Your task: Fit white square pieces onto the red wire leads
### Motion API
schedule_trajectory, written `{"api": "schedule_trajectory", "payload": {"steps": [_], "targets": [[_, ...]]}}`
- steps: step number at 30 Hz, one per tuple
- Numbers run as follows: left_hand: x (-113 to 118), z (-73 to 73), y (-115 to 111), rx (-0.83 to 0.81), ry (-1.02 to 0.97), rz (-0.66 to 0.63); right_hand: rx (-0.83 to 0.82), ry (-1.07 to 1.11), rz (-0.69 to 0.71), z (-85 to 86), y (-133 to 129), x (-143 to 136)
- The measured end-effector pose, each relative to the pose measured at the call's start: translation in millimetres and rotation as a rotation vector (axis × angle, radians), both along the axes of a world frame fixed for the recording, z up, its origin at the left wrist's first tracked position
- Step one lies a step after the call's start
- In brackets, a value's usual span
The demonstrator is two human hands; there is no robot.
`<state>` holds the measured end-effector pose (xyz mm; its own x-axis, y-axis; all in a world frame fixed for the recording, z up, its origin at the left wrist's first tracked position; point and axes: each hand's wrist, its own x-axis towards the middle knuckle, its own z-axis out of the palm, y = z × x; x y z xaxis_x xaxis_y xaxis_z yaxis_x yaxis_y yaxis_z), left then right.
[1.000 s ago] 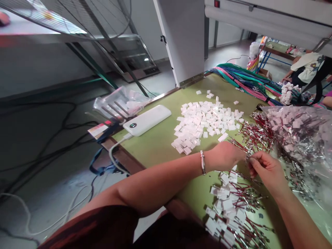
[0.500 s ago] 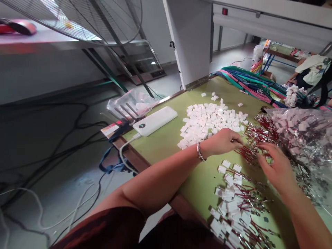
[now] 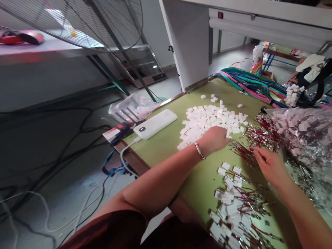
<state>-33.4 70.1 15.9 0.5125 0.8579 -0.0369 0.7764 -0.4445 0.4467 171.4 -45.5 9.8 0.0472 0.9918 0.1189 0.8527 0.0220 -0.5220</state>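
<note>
My left hand [image 3: 217, 138] is at the right edge of a heap of white connectors [image 3: 199, 121], its fingers closed; what they hold, if anything, is hidden. My right hand [image 3: 267, 160] pinches at a bunch of short red wires [image 3: 242, 152] with metal ends, thumb and forefinger together. Behind it lies a larger pile of red wires [image 3: 264, 133]. Nearer to me, white connectors with red wires attached [image 3: 232, 204] lie in a loose row on the green table [image 3: 192, 183].
A white power bank [image 3: 155, 124] with a cable lies at the table's left edge. A clear bag of connectors [image 3: 303, 131] sits at the right. Coloured cable bundles [image 3: 249, 84] stretch along the back. A person [image 3: 311, 69] is at the far right.
My left hand has moved slightly left, away from the red wires, towards the white heap. My right hand's fingers have closed from a spread pose and shifted a little left.
</note>
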Motion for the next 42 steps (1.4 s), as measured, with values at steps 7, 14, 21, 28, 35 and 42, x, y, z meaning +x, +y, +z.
{"api": "schedule_trajectory", "payload": {"steps": [7,14,21,28,35,42], "targets": [[5,-15.0,-8,0.026,0.158,-0.119,0.011,0.047,-0.046,-12.0,-6,0],[-4,5.0,-3,-0.113,-0.181,-0.084,-0.058,0.355,-0.068,-13.2,-6,-5],[11,-6.5,-14,-0.775,-0.682,-0.157,-0.099,0.568,-0.118,-5.4,-8,-10],[12,-13.3,-13,-0.879,-0.812,-0.208,-0.072,0.564,-0.154,-4.9,-10,-9],[11,-7.9,-13,-0.844,-0.698,-0.254,-0.109,0.520,-0.089,-6.0,-10,-8],[12,-5.0,-16,-0.811,-0.582,-0.341,-0.191,0.481,-0.004,-8.6,-12,-12]]}}
